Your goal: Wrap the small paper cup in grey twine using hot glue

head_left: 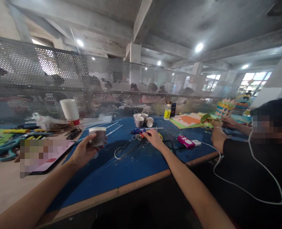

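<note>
My left hand [85,149] is wrapped round a paper cup [98,136] with a white rim and a dark grey-brown covering, holding it upright above the blue tabletop. A small clear piece hangs just under the cup. At the middle of the table, the fingers of my right hand [154,139] are closed on a blue hot glue gun [137,130] with an orange trigger; my palm hides part of it. Loose wires [131,151], dark and white, lie below it. Several small covered cups [139,121], at least one with a wire handle, stand behind the gun.
A stack of white paper cups [69,111], blue scissors [7,151] and a phone [47,159] lie to the left. A yellow-labelled bottle [167,112] and a pink power strip [186,142] are to the right. Beside me, another person handles green paper [206,119]. Perforated metal screen [102,86] behind.
</note>
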A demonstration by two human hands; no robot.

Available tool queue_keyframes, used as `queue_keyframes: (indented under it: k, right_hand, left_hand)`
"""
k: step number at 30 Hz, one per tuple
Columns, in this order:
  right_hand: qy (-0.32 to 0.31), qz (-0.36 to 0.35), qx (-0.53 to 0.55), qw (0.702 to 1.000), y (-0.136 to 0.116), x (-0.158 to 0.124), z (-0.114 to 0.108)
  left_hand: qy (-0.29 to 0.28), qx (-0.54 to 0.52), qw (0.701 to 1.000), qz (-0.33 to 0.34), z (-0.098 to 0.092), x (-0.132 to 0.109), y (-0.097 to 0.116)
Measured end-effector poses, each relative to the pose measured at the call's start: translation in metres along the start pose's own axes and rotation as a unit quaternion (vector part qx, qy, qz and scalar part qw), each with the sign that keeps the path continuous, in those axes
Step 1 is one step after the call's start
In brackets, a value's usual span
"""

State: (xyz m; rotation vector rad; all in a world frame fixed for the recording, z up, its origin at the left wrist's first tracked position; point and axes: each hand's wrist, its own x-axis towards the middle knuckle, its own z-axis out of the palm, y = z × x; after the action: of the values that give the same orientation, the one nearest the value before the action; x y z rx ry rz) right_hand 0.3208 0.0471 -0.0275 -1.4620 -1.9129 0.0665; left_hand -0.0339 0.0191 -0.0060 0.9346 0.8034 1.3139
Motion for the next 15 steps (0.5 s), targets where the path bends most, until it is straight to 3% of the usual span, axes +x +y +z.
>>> queue_keyframes:
  k: [5,15]
  right_hand:
    - [-0.06,-0.035,-0.013,0.997,-0.011,-0.008,0.014]
    - [-0.089,-0.018,-0.071,0.993,-0.041,-0.004,0.038]
  left_hand:
    - [0.0,0.007,1.0,0.0,0.002,-0.002,0.001]
    - [-0.013,0.003,1.0,0.005,0.0,0.0,0.0]
